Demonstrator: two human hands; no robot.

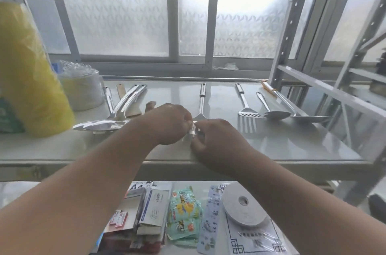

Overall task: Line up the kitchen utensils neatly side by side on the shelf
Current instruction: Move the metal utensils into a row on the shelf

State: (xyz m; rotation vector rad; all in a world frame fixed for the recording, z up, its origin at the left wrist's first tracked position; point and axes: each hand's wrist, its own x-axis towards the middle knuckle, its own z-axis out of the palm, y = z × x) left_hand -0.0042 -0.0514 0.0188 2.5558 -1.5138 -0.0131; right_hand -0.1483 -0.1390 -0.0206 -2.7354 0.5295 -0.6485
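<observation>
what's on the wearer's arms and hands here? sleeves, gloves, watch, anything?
Nothing worn that the head view shows. Both forearms are bare from the bottom edge of the picture up to the wrists: no sleeves or cuffs. The left hand and right hand have no gloves, and no watch or bracelet shows at either wrist. Rings cannot be ruled out; the fingers are blurred.

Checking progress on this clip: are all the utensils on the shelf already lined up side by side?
No. The pile of utensils at the left lies crossed and overlapping, while both hands hold a spatula mid-shelf.

Both forearms bare; no sleeves or, seemingly, jewellery.
</observation>
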